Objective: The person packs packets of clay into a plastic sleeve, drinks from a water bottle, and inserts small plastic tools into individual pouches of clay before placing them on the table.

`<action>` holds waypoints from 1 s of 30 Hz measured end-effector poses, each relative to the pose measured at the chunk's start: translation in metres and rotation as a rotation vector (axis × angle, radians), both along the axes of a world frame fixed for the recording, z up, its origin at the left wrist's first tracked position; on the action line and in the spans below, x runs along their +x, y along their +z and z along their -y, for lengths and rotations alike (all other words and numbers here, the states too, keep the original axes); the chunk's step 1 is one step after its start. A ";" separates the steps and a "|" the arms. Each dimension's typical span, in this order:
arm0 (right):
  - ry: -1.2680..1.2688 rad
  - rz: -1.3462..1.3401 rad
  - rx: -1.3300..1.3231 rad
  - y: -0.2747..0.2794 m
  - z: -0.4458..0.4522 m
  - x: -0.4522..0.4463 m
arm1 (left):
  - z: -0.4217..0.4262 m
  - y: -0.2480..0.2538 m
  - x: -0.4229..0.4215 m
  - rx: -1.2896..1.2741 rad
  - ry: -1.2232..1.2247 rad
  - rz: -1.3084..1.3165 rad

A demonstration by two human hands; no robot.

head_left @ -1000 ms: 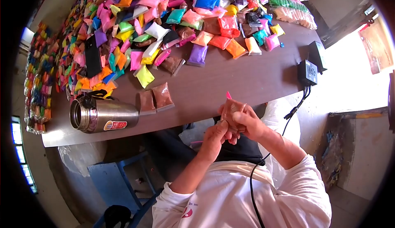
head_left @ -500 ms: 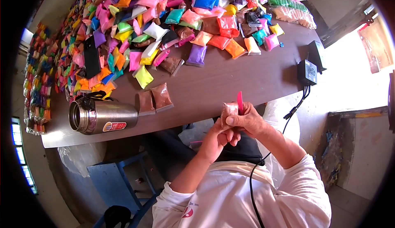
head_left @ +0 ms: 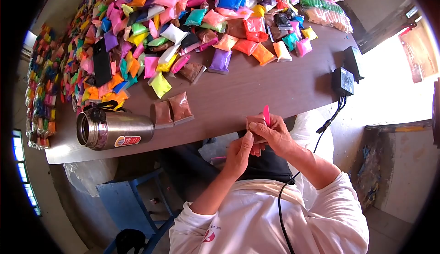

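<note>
"Since a second ago, the thin pink plastic strip (head_left: 266, 115) has shifted rightward."

"Fingers?"

"The right hand (head_left: 277, 136) pinches a small brown plastic packet (head_left: 252, 118) above the lap (head_left: 266, 168) — the left hand's (head_left: 239, 153) hold, I can't tell."

"Handling?"

"Probably light, soft, slippery; hold its edges. Beyond: a flat brown table (head_left: 256, 85)."

Your left hand (head_left: 238, 155) and right hand (head_left: 277, 137) cover most of the brown packet (head_left: 253, 119), so you cannot see its lower edge. The lower end of the pink tool (head_left: 266, 112) is out of sight behind your right hand. The print (head_left: 209, 236) on your shirt (head_left: 256, 208) is too small to read. The top edge cuts off the pile (head_left: 183, 24); the bottom edge cuts off the cable (head_left: 282, 208) and a black thing (head_left: 130, 241) you cannot identify. The desk (head_left: 256, 91) hides part of your legs (head_left: 185, 162).
</note>
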State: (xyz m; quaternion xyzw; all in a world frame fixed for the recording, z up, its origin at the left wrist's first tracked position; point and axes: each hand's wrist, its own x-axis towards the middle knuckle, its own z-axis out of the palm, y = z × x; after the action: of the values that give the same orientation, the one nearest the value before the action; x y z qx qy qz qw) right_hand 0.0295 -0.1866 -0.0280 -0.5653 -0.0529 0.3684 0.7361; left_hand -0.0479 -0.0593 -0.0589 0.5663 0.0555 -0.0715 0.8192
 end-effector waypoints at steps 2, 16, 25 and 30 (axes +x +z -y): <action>0.006 -0.019 0.011 -0.003 0.000 -0.001 | 0.001 0.001 0.000 -0.029 0.009 -0.021; 0.066 -0.055 0.103 0.003 0.001 0.005 | -0.001 -0.009 -0.004 0.001 0.019 0.014; 0.111 -0.088 0.097 -0.007 0.001 -0.002 | -0.006 -0.017 -0.005 0.086 0.106 -0.042; 0.172 -0.093 0.040 -0.006 0.003 0.005 | -0.006 -0.010 -0.007 0.011 0.147 -0.070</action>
State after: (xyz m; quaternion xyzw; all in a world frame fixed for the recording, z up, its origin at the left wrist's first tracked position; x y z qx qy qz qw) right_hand 0.0350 -0.1900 -0.0340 -0.5261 -0.0743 0.4551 0.7146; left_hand -0.0545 -0.0533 -0.0686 0.5624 0.1260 -0.0305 0.8166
